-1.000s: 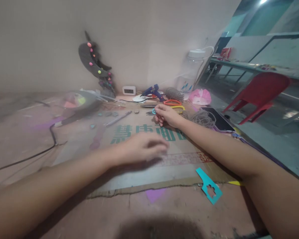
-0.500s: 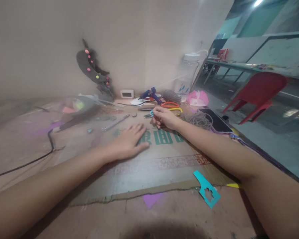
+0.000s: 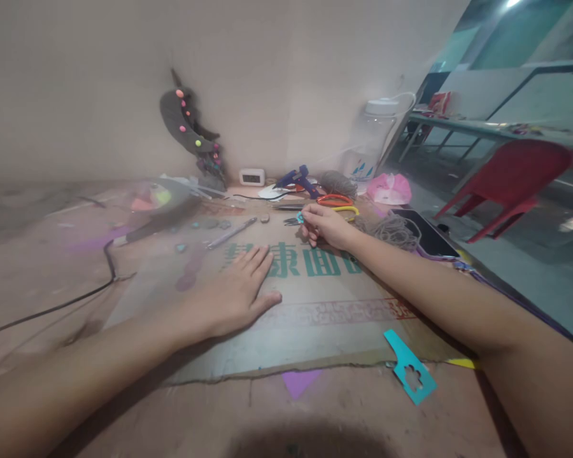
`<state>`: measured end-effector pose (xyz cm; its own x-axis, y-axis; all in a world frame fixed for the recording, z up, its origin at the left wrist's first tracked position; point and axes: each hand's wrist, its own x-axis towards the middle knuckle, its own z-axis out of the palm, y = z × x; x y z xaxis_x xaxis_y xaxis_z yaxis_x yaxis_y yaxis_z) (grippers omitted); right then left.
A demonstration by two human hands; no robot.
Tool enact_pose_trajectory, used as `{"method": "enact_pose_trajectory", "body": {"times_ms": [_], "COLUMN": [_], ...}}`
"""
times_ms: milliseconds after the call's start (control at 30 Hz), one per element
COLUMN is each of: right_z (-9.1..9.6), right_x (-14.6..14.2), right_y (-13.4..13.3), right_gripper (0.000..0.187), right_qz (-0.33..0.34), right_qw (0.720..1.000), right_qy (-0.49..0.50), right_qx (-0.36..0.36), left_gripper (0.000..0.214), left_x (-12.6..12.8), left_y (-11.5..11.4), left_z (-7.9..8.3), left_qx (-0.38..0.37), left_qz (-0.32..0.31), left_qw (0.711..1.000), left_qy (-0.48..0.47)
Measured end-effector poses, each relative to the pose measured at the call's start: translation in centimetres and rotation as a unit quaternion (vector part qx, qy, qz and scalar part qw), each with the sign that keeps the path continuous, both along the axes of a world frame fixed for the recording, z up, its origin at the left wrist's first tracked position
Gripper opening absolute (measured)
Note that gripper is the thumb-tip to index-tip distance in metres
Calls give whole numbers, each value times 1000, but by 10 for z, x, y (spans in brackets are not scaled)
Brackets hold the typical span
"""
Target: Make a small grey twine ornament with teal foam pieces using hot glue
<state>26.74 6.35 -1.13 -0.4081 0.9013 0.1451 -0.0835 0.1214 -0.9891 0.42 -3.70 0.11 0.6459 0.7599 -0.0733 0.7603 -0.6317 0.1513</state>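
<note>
Altogether two hands are at work: the left hand (image 3: 236, 289), left of centre, lies palm down on the cardboard sheet (image 3: 210, 362), fingers released and slightly spread, while the right hand (image 3: 327, 227), just right of centre, pinches one small turquoise piece (image 3: 300, 217) between thumb and forefinger. Behind it sit two looped handles, one orange (image 3: 334, 200) and one yellow (image 3: 348, 210), then one blue glue gun (image 3: 298, 181) and two lots of grey yarn: a wound ball (image 3: 338, 184) and a loose, stringy tangle (image 3: 394, 232) beside a dark-screened phone (image 3: 432, 235). One slim pen (image 3: 232, 233) lies left of centre, and one turquoise cutout (image 3: 405, 362) with a flower-shaped hole at lower right.

The cardboard, torn-edged and printed in green and red, covers part of a worn, pinkish-brown tabletop (image 3: 195, 420) against a plain pale wall (image 3: 291, 83). At upper right, the room shows one red chair (image 3: 520, 168), smooth like plastic. Along the wall stand one white clock (image 3: 251, 177), one clear bottle (image 3: 375, 137) and, upper left, one dark crescent ornament (image 3: 166, 117) dotted with bright round balls.
</note>
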Motion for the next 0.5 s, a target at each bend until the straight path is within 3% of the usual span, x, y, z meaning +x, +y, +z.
{"method": "enact_pose_trajectory", "body": {"times_ms": [100,200,300,400,500], "right_z": [1,2,3,4,4], "right_x": [-1,-2,-3,-2,-2], "right_y": [-2,-3,-4,-4,-3], "right_gripper": [40,39,38,38,39], "right_qz": [-10,-11,-10,-12,-11], "right_qw": [1000,1000,1000,1000,1000], "right_qy": [-6,-7,-13,-22,-20], "right_qx": [4,1,-3,-2,1], "left_gripper": [82,86,90,90,90], "left_x": [-10,-16,-8,8,21], "left_y": [4,24,46,63,64], "left_z": [2,1,0,-1,0], "left_qx": [1,42,47,35,18], "left_qz": [5,84,119,78,21], "left_qw": [1000,995,992,996,999], "left_qy": [9,14,20,2,-31]}}
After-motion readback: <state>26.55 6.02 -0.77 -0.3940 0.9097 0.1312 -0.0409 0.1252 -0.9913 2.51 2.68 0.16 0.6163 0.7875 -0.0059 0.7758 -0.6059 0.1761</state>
